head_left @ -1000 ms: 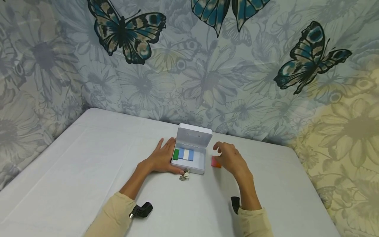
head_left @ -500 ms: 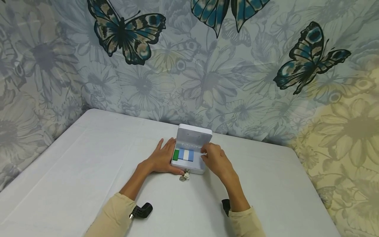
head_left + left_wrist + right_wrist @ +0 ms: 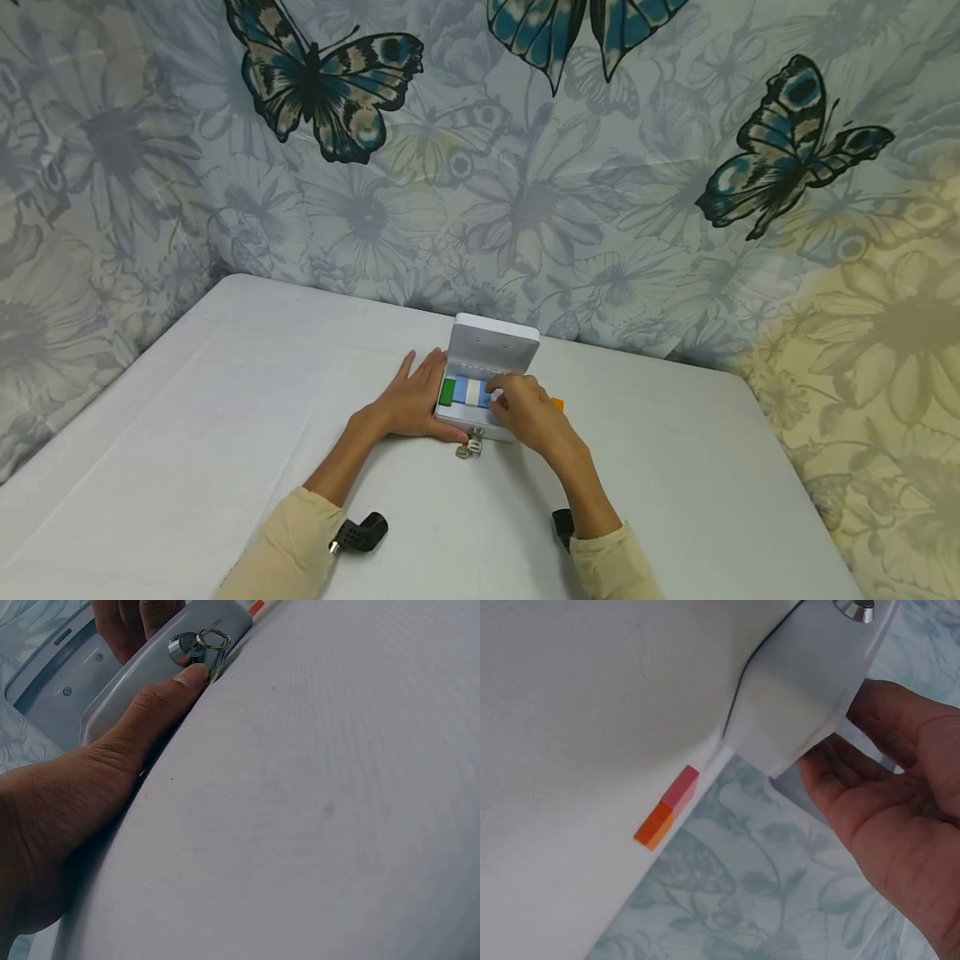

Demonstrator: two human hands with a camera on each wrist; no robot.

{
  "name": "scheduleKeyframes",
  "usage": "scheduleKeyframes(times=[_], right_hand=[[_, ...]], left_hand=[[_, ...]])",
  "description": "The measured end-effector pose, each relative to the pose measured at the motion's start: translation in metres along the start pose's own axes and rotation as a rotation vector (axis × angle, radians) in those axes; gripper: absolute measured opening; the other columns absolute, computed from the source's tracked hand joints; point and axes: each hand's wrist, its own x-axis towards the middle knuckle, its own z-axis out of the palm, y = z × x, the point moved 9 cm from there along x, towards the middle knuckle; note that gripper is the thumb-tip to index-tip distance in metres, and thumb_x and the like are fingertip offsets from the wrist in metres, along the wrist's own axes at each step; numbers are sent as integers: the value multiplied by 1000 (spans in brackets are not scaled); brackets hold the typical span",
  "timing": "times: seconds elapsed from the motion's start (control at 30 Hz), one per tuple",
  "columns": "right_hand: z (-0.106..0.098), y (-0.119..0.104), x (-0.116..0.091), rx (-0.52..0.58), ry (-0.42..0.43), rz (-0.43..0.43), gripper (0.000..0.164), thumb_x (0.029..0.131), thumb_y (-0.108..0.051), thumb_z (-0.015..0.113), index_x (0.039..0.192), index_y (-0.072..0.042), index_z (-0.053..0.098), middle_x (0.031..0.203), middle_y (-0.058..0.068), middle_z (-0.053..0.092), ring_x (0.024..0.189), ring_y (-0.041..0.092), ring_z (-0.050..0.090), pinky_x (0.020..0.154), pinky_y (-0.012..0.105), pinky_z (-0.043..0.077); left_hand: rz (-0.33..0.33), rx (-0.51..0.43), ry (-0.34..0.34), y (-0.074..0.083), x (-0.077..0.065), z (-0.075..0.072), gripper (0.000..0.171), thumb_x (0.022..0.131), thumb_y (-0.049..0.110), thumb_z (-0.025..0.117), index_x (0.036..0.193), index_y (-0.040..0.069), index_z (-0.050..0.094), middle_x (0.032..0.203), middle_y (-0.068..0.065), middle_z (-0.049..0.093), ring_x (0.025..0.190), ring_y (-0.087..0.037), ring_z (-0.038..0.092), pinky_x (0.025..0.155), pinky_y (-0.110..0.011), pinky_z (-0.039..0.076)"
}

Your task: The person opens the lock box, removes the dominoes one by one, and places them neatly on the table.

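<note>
A small white metal cash box (image 3: 458, 421) stands with its lid (image 3: 493, 343) raised. Inside lies a row of flat blocks: a green block (image 3: 447, 392), a blue one, a white block (image 3: 473, 392) and another blue one. My left hand (image 3: 411, 406) lies along the box's left side, fingers straight, thumb (image 3: 154, 705) against the front below the lock (image 3: 182, 649). My right hand (image 3: 531, 412) reaches in over the right side, its bent fingers at the row's right end. Its fingertips are hidden inside the box, so I cannot tell whether they pinch a block.
Keys (image 3: 469, 447) hang from the lock at the front. Just right of the box, a pink block (image 3: 681, 787) and an orange block (image 3: 654, 825) lie end to end on the white tablecloth (image 3: 262, 400). A patterned wall (image 3: 360, 225) rises behind the table.
My right hand has moved left from above the pink and orange blocks into the box, down to the row's right end. The left hand stays at the box's side.
</note>
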Motion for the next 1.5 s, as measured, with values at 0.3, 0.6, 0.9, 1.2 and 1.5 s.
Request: scheduleKeyframes(times=[0.3, 0.6, 0.9, 1.2, 1.5], right_hand=[[14, -12, 2, -35, -59, -139, 17, 98, -2, 69, 112, 3, 77, 107, 12, 76, 91, 20, 64, 85, 38, 59], [9, -16, 2, 4, 6, -154, 16, 95, -1, 73, 109, 5, 78, 105, 13, 78, 85, 19, 65, 81, 36, 62], [6, -14, 2, 37, 64, -122, 14, 92, 4, 74, 105, 3, 77, 107, 14, 78, 97, 26, 72, 95, 45, 62], [6, -14, 3, 54, 62, -128, 15, 91, 5, 74, 106, 3, 77, 109, 14, 78, 103, 29, 72, 99, 46, 61], [7, -15, 4, 76, 45, -139, 14, 92, 4, 74, 106, 3, 76, 106, 14, 77, 94, 23, 72, 92, 43, 63]], left_hand=[[12, 13, 13, 2, 0, -2, 125, 78, 62, 84, 164, -1, 18, 172, -23, 23, 164, -41, 14, 130, -69, 4], [18, 11, 23, 3, 1, -2, 125, 77, 63, 83, 164, 1, 19, 172, -22, 24, 164, -41, 15, 130, -70, 4], [10, 13, 17, 0, 2, 0, 126, 77, 63, 83, 164, 0, 18, 172, -23, 23, 164, -41, 15, 130, -69, 4], [7, 7, 10, 0, 0, -1, 126, 78, 62, 83, 165, 0, 17, 173, -23, 22, 164, -41, 13, 130, -70, 2], [5, 10, 14, -1, 1, -1, 125, 77, 63, 83, 164, 1, 18, 172, -23, 23, 164, -41, 14, 130, -69, 2]])
